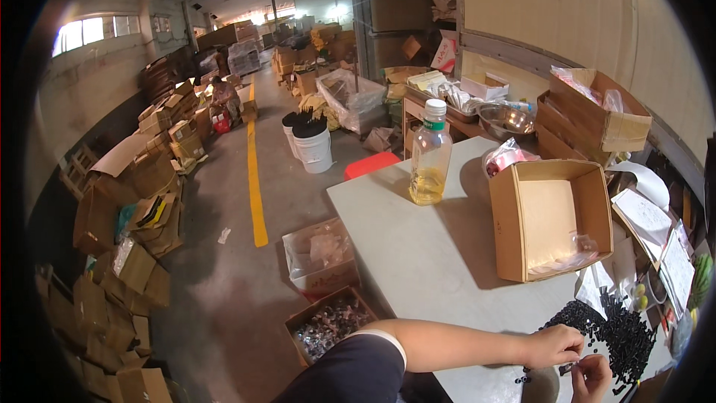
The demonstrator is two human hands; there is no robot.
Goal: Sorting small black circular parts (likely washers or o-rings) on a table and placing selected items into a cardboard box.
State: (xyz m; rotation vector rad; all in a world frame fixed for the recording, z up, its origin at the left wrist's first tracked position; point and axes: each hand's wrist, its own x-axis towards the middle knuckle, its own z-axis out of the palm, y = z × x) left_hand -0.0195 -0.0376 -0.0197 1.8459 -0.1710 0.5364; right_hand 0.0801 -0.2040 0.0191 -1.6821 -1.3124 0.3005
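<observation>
My left hand (553, 345) reaches in from the lower left over the grey table (432, 269), its fingers pinched together. Close beside it, my right hand (592, 379) is also closed, its fingertips almost meeting the left ones. Something small and partly dark lies between the fingertips, too covered to name. Just beyond the hands spreads a pile of small black plastic pieces (626, 336), with a few loose ones near my left wrist. An open cardboard box (556, 216) stands tilted behind the pile, clear plastic bags (570, 254) at its lower edge.
A bottle of yellow liquid (430, 160) stands on the table. Below its left edge sits a carton of small wrapped pieces (332, 328). Papers (645, 220) and another cardboard box (597, 108) crowd the right. White buckets (313, 148) stand on the floor; a person (225, 101) sits among cartons far left.
</observation>
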